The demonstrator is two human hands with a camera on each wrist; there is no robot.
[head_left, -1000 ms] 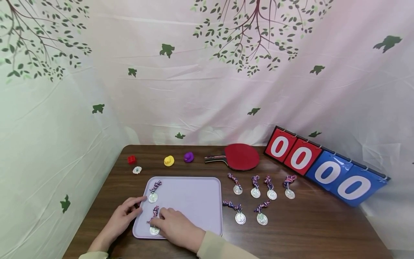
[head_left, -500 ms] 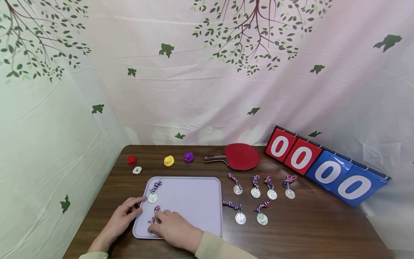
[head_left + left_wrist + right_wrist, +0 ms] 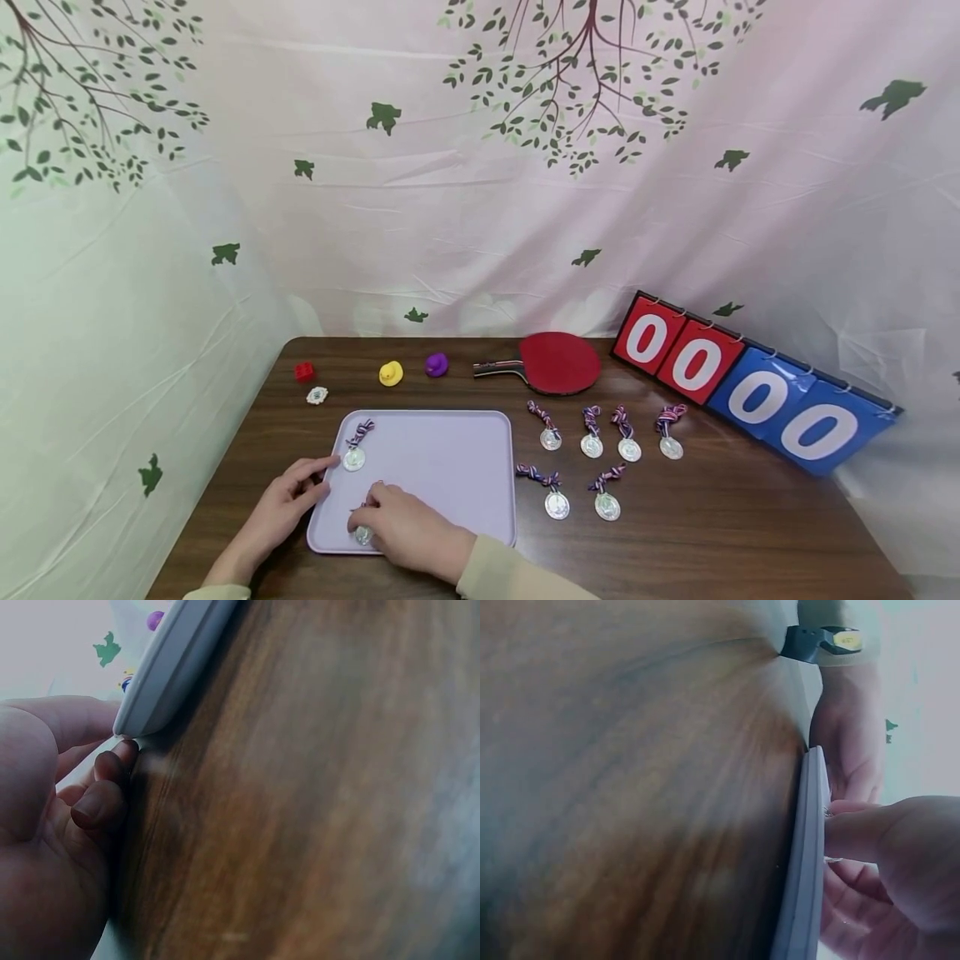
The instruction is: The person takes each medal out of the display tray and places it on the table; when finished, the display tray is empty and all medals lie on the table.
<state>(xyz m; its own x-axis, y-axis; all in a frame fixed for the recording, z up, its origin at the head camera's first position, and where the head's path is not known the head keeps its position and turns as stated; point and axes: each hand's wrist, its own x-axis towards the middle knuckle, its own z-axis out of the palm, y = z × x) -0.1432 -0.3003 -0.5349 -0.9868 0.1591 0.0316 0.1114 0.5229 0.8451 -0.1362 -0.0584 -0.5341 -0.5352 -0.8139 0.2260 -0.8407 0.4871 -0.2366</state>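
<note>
My left hand (image 3: 281, 504) holds the left rim of a lilac tray (image 3: 442, 467), its thumb and fingers at the edge in the left wrist view. My right hand (image 3: 412, 529) reaches over the tray's front left part. Its fingers pinch a silver medal (image 3: 363, 535) with a knotted striped ribbon, mostly hidden under the hand. Behind it on the tray lies another silver medal (image 3: 354, 458), ribbon pointing away. In the right wrist view the right hand (image 3: 922, 862) bends over the tray rim (image 3: 810, 847).
Several ribboned medals (image 3: 557, 505) lie right of the tray. At the back are a red table tennis bat (image 3: 558, 364), a purple duck (image 3: 436, 364), a yellow duck (image 3: 391, 372), a red brick (image 3: 303, 371) and a small white badge (image 3: 317, 395). A flip scoreboard (image 3: 757, 383) stands at right.
My right hand has shifted slightly about the front medal; the ribbon is now mostly covered and the disc shows again below the fingers. The left hand stays on the rim.
</note>
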